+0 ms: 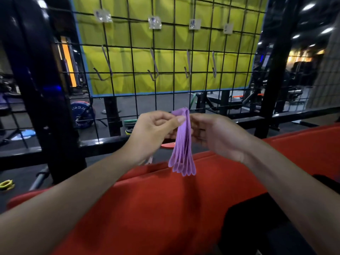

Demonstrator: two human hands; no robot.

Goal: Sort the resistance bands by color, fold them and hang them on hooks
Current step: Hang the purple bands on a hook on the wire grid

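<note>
A bundle of purple resistance bands (pixel 181 155) hangs folded between both hands, its loops dangling over the red padded bench (pixel 147 208). My left hand (pixel 154 129) pinches the folded top from the left with thumb and fingers. My right hand (pixel 217 135) holds the same top from the right. Ahead, a black wire grid (pixel 165 70) carries several bare metal hooks (pixel 153 70), each below a small label tag (pixel 155 22).
A yellow mat (pixel 128 57) hangs behind the grid. Black rack posts (pixel 36 89) stand at left and right. Weight plates (pixel 82 115) and a barbell lie on the dark floor beyond. A yellow object (pixel 7 184) lies at lower left.
</note>
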